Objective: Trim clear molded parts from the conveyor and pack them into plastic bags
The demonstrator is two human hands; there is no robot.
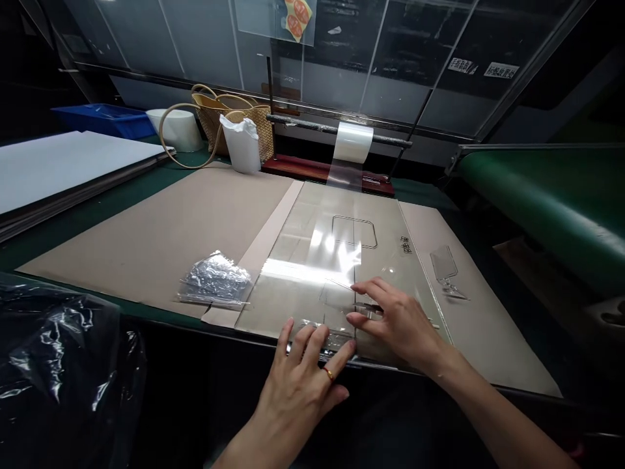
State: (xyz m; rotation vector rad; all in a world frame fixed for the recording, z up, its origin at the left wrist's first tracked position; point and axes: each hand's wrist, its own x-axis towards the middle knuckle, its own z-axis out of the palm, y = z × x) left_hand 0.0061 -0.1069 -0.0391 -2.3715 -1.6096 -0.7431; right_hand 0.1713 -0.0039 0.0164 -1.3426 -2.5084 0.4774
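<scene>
touching clear film, left hand, handwriting on sheet

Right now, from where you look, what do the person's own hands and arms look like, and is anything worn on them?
The left hand wears a plain gold-coloured ring on its index finger. The right hand shows no ring. Both hands are ungloved, and no sleeve shows on either forearm.
</scene>
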